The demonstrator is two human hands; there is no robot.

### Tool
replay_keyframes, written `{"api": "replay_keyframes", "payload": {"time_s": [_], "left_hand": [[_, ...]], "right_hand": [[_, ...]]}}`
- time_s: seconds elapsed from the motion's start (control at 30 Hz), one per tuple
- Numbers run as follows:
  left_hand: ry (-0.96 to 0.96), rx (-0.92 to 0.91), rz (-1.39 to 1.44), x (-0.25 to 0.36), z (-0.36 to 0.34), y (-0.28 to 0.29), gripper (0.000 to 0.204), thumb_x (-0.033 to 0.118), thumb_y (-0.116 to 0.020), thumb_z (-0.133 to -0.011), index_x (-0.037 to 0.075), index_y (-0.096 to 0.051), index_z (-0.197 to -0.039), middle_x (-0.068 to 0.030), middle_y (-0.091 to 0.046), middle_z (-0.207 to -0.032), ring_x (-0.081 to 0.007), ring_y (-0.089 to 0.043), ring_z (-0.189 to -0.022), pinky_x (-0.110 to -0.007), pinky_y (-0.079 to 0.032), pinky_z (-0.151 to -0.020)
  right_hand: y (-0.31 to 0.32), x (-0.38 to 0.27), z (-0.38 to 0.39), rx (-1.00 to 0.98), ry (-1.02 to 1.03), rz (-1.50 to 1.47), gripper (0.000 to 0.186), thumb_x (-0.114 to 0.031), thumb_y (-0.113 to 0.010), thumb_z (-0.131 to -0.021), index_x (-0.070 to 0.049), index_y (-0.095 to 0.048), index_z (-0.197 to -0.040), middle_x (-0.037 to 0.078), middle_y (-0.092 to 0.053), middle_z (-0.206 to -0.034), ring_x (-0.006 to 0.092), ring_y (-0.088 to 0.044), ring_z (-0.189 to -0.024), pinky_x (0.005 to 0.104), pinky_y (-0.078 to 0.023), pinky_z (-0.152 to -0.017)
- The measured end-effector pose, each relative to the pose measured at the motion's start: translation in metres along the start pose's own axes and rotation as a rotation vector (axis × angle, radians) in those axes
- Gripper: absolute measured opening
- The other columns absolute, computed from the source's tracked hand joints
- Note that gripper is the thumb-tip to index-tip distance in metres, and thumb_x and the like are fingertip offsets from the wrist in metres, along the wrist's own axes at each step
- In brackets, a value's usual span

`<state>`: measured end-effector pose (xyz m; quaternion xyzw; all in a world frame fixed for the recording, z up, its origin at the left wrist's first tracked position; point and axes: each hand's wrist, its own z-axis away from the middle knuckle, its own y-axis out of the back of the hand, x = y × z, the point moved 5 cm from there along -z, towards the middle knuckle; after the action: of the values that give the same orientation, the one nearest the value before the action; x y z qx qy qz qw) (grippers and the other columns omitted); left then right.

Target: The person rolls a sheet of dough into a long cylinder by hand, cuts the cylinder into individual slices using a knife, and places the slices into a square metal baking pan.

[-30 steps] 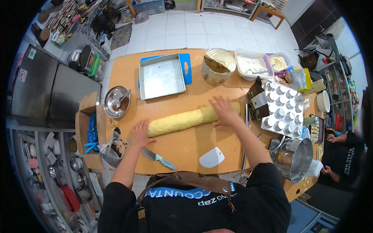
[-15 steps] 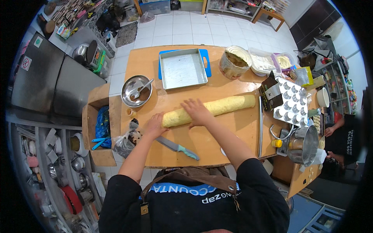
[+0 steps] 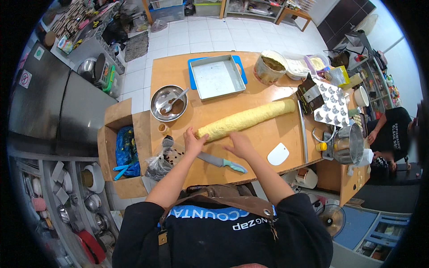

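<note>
Steadying an end: the left hand [image 3: 193,144] rests at the left end of the dough roll [image 3: 250,117], fingers partly bent, thumb toward the dough, perhaps to stop that end sliding; whether it pinches or only touches, I cannot tell.
Right hand: placed at the near side of the roll [image 3: 241,144], fingers loosely spread and grasping nothing; the fingertips are by the dough, though contact is unclear.
Dough roll: lying aslant on the desk [image 3: 174,71], its right end farther from the person, probably because its length suits an open stretch of wood.
Knife: flat between the forearms [image 3: 223,162], turquoise handle pointing right, apart from the dough, which seems to leave the hands room.
Scraper: white and flat [image 3: 278,154], to the right of the right forearm, likely parked within easy reach.
Metal bar: lying beyond the right end of the roll [image 3: 304,134], apparently out of the way.
Bowl: standing left of the roll [image 3: 160,100], with a spoon [image 3: 178,96] leaning inside over brown remains, handy for the left side.
Pan: square and metal [image 3: 216,76], on a blue board [image 3: 242,78] behind the roll, seemingly clear of both arms.
</note>
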<state>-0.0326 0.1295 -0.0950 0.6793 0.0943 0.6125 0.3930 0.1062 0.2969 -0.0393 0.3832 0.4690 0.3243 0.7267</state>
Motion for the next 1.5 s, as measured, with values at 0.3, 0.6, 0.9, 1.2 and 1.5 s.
{"api": "replay_keyframes", "payload": {"time_s": [0.3, 0.6, 0.9, 1.2, 1.5], "left_hand": [[0.356, -0.080, 0.672, -0.035, -0.003, -0.032, 0.051, 0.021, -0.081, -0.076, -0.005, -0.056, -0.112, -0.0105, -0.066, -0.093, -0.0192, -0.063, -0.082, -0.031, -0.052, -0.075], [0.490, -0.299, 0.610, -0.066, -0.027, -0.032, 0.054, 0.027, -0.080, -0.079, -0.003, -0.054, -0.115, -0.0126, -0.063, -0.108, -0.0202, -0.062, -0.094, -0.032, -0.053, -0.075], [0.302, -0.171, 0.440, -0.045, -0.015, -0.044, 0.070, 0.030, -0.083, -0.074, -0.001, -0.047, -0.125, -0.0157, -0.061, -0.114, -0.0244, -0.061, -0.102, -0.035, -0.050, -0.087], [-0.208, -0.160, -0.238, 0.037, 0.001, 0.000, 0.090, 0.030, -0.083, -0.071, 0.001, -0.034, -0.140, -0.0185, -0.039, -0.141, -0.0301, -0.038, -0.131, -0.042, -0.033, -0.109], [-0.477, -0.245, -0.247, 0.028, -0.001, -0.022, 0.074, 0.030, -0.078, -0.076, -0.001, -0.042, -0.133, -0.0161, -0.049, -0.133, -0.0324, -0.043, -0.127, -0.041, -0.035, -0.108]], "right_hand": [[-0.071, -0.024, 0.066, -0.178, -0.060, -0.033, 0.047, -0.031, -0.073, -0.079, -0.007, -0.054, -0.115, 0.016, -0.059, -0.113, 0.0336, -0.058, -0.107, 0.0432, -0.048, -0.089], [-0.037, 0.009, 0.132, -0.326, -0.121, -0.139, 0.036, -0.022, -0.066, -0.083, -0.004, -0.051, -0.110, 0.024, -0.063, -0.102, 0.0412, -0.060, -0.098, 0.0475, -0.048, -0.082], [-0.001, -0.032, 0.127, 0.192, -0.308, -0.286, 0.029, -0.023, -0.057, -0.092, -0.003, -0.048, -0.112, 0.026, -0.062, -0.099, 0.0454, -0.061, -0.089, 0.0516, -0.048, -0.075], [-0.037, -0.067, 0.065, 0.265, -0.293, -0.250, 0.025, -0.019, -0.052, -0.094, -0.004, -0.041, -0.110, 0.026, -0.062, -0.091, 0.0467, -0.061, -0.079, 0.0548, -0.048, -0.068], [-0.050, -0.059, 0.055, 0.238, -0.279, -0.144, 0.022, -0.018, -0.051, -0.093, -0.003, -0.040, -0.105, 0.025, -0.062, -0.090, 0.0452, -0.062, -0.076, 0.0543, -0.050, -0.066]]}}
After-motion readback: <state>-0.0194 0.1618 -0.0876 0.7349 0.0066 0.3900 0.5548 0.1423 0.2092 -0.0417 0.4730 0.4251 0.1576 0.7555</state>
